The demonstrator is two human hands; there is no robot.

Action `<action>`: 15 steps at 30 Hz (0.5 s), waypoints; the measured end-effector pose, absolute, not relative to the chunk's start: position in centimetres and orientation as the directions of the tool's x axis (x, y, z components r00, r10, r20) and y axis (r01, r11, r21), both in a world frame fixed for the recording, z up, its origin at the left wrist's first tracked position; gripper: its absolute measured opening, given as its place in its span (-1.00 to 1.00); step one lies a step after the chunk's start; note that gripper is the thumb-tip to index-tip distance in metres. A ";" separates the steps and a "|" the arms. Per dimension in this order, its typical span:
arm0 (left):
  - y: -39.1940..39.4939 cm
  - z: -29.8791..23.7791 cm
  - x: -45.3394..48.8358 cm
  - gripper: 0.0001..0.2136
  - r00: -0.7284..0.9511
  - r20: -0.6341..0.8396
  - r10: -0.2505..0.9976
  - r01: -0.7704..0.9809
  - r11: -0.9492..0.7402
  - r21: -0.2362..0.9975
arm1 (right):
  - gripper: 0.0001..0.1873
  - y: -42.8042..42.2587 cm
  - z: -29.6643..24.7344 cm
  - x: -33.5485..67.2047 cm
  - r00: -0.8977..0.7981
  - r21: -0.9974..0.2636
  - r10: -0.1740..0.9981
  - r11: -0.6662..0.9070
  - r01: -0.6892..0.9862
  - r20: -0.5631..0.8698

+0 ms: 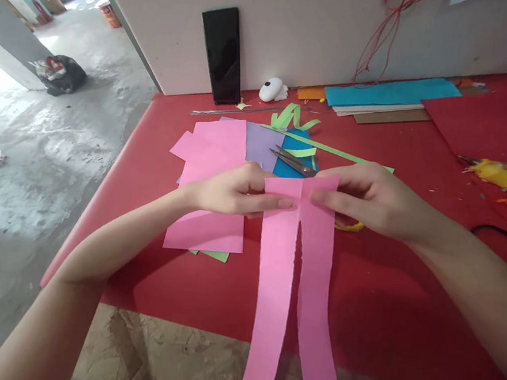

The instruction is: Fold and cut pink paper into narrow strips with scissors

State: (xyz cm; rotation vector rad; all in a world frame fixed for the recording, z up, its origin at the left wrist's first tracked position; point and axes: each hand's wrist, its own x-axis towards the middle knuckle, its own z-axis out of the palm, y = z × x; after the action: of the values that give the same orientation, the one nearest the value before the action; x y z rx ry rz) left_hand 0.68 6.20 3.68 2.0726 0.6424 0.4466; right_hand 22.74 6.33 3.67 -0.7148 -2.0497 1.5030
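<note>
Above the front edge of the red-covered tabletop [385,278], the long pink paper sheet [276,266] hangs split into two tails, joined only at its top. We see the left hand [230,190] and the right hand [371,197] each with a closed grip pinching that joined top beside the split. We judge an uneven pull could run the tear crooked, narrowing one tail.

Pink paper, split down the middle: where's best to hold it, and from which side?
Take the pink paper by its unsplit top edge, probably, pinched close either side of the split: left hand from the left, right hand from the right. The two long strips below hang limp and give no control.
</note>
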 end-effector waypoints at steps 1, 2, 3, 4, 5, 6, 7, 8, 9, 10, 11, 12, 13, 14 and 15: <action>6.1 3.7 0.8 -0.45 0.800 0.079 0.595 0.265 -0.468 0.843 | -0.56 6.2 3.7 22.6 -0.726 -0.959 0.682 0.255 0.126 0.086; 6.0 3.8 0.8 -0.46 0.798 0.089 0.596 0.256 -0.470 0.845 | -0.55 6.1 3.8 22.6 -0.716 -0.958 0.693 0.256 0.132 0.087; 5.9 3.9 0.9 -0.47 0.797 0.099 0.596 0.248 -0.473 0.846 | -0.54 6.0 4.0 22.5 -0.711 -0.957 0.697 0.256 0.134 0.087; 5.9 4.0 0.9 -0.49 0.799 0.106 0.593 0.241 -0.476 0.846 | -0.52 5.9 4.1 22.5 -0.713 -0.957 0.695 0.258 0.132 0.089; 5.8 4.1 0.9 -0.50 0.803 0.109 0.586 0.236 -0.480 0.845 | -0.50 5.8 4.2 22.5 -0.721 -0.956 0.687 0.261 0.131 0.089; 5.8 4.1 0.9 -0.50 0.810 0.109 0.576 0.230 -0.483 0.845 | -0.49 5.7 4.3 22.5 -0.730 -0.955 0.678 0.265 0.134 0.085; 5.8 4.2 0.9 -0.51 0.817 0.108 0.566 0.225 -0.485 0.845 | -0.50 5.7 4.3 22.6 -0.739 -0.953 0.668 0.271 0.137 0.083; 5.9 4.3 0.8 -0.52 0.825 0.106 0.555 0.218 -0.486 0.846 | -0.52 5.7 4.4 22.7 -0.744 -0.951 0.663 0.277 0.138 0.085; 5.9 4.3 0.8 -0.54 0.832 0.106 0.545 0.212 -0.487 0.847 | -0.55 5.7 4.4 22.9 -0.750 -0.948 0.657 0.283 0.144 0.082; 6.0 4.3 0.7 -0.55 0.836 0.106 0.538 0.206 -0.487 0.849 | -0.59 5.8 4.5 23.0 -0.756 -0.945 0.651 0.288 0.158 0.072; 6.1 4.3 0.6 -0.57 0.840 0.102 0.534 0.205 -0.484 0.851 | -0.62 5.9 4.5 23.2 -0.762 -0.940 0.644 0.293 0.174 0.060; 6.1 4.3 0.5 -0.58 0.843 0.091 0.531 0.210 -0.480 0.852 | -0.62 6.0 4.5 23.3 -0.769 -0.935 0.638 0.301 0.189 0.050; 6.2 4.3 0.4 -0.58 0.844 0.075 0.531 0.223 -0.474 0.852 | -0.61 6.0 4.6 23.4 -0.773 -0.929 0.633 0.308 0.205 0.039; 6.3 4.2 0.4 -0.58 0.844 0.054 0.533 0.241 -0.468 0.850 | -0.61 6.1 4.6 23.4 -0.774 -0.925 0.633 0.310 0.219 0.029; 6.3 4.2 0.4 -0.57 0.843 0.033 0.536 0.262 -0.465 0.846 | -0.61 6.2 4.6 23.4 -0.770 -0.926 0.638 0.304 0.223 0.024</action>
State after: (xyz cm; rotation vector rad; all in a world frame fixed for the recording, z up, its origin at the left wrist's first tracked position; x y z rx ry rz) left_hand 0.37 6.33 4.17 2.0746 0.5833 0.3666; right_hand 23.42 6.17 4.63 -0.7696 -2.1887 1.4602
